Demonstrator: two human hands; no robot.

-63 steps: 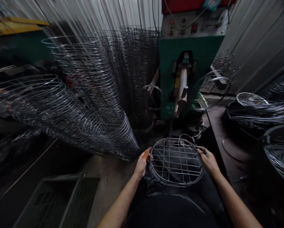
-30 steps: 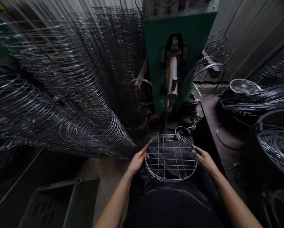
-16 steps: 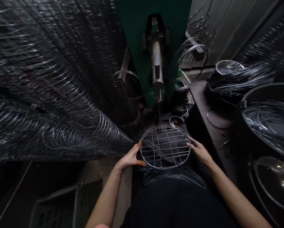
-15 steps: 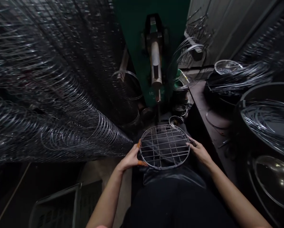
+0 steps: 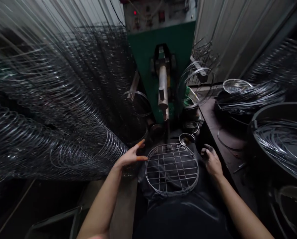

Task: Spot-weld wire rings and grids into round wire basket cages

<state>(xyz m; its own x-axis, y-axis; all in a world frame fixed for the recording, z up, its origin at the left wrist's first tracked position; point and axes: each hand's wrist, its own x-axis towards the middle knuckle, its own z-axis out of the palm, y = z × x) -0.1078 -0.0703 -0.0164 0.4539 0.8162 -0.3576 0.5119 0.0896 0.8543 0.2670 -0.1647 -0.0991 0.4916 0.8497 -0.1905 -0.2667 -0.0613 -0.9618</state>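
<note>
Two-handed, with a round wire rack [image 5: 172,170] lying between on the dark apron [image 5: 185,212] over the lap. Holds the left hand [image 5: 130,157] open at the rack's left rim, with orange-covered thumb and finger spread wide. Bends the fingers of the right hand [image 5: 213,162] off the right rim, too dim to tell whether closed or slightly parted. Faces a green machine [image 5: 143,49] with a metal arm [image 5: 162,79] pointing down, beyond a small bowl [image 5: 187,133]. Sits among stacked wire rings [image 5: 76,99] to the left and a tub [image 5: 254,116] of loose wire to the right.
</note>
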